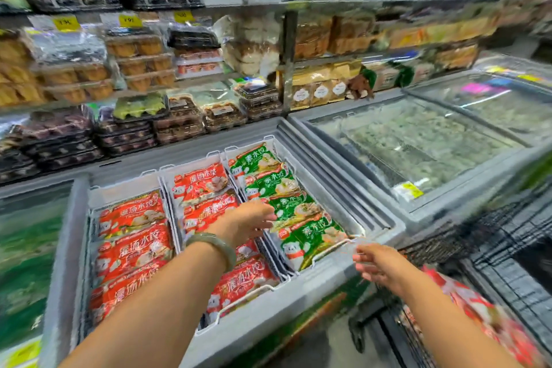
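An open chest freezer (322,278) holds white wire baskets of frozen dumpling bags. Red bags (131,236) fill the left and middle baskets, green bags (286,188) the right one. My left hand (249,222), with a pale green bangle at the wrist, reaches over the middle basket, its fingers stretched toward a green bag (298,209) and touching its edge. My right hand (378,266) hovers above the freezer's front right rim with fingers loosely spread and nothing in it. A red bag (466,308) lies in the shopping cart under my right forearm.
A black wire cart (507,263) stands at the right. A second freezer (418,140) with a shut glass lid sits beyond the open one. Shelves (149,75) of packaged pastries and trays rise behind the freezers. The sliding lid (30,233) covers the left half.
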`<action>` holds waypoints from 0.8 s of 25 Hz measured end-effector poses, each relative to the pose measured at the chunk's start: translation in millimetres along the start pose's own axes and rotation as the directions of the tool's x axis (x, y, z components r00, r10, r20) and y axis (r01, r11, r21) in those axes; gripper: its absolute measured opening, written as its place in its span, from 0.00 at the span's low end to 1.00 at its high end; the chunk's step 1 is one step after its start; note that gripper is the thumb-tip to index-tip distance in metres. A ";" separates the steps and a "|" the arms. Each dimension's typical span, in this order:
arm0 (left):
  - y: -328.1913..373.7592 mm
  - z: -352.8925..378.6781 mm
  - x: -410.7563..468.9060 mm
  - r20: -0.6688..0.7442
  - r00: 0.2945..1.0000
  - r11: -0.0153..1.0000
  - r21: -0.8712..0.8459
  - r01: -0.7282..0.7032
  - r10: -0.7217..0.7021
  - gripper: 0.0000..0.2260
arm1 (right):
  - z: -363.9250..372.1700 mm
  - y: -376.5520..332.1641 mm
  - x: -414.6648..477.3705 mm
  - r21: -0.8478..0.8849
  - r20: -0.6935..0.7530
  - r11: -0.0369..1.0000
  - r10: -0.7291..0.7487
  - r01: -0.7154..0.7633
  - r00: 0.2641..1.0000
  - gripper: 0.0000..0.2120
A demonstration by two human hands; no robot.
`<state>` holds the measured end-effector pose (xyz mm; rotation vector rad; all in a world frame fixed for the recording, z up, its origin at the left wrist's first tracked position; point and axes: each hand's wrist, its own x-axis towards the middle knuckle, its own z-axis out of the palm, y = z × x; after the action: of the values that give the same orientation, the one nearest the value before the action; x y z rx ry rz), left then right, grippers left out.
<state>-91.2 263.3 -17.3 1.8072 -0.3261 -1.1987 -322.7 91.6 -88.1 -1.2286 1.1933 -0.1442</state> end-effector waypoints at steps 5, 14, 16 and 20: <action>24.1 73.0 -5.9 0.035 0.998 0.995 0.081 -0.057 0.054 0.08 | -76.4 35.7 -20.7 0.022 -0.120 0.999 0.049 -0.047 0.992 0.07; 46.6 249.4 10.0 0.123 0.992 0.996 0.087 -0.024 0.013 0.05 | -257.6 85.0 -54.6 -0.196 -0.127 0.970 0.123 -0.146 0.984 0.08; 44.4 296.7 14.8 0.187 0.982 0.994 0.104 -0.022 0.002 0.04 | -302.4 94.3 -54.5 -0.195 -0.154 0.966 0.141 -0.169 0.978 0.10; 30.6 373.7 32.3 0.230 0.972 0.989 0.149 0.002 -0.037 0.08 | -368.6 113.9 -55.5 -0.178 -0.217 0.962 0.165 -0.205 0.962 0.08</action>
<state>-379.2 23.8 -53.1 1.8004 -0.5450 -1.4364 -681.0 -61.9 -90.6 -1.2889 1.5221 -0.0076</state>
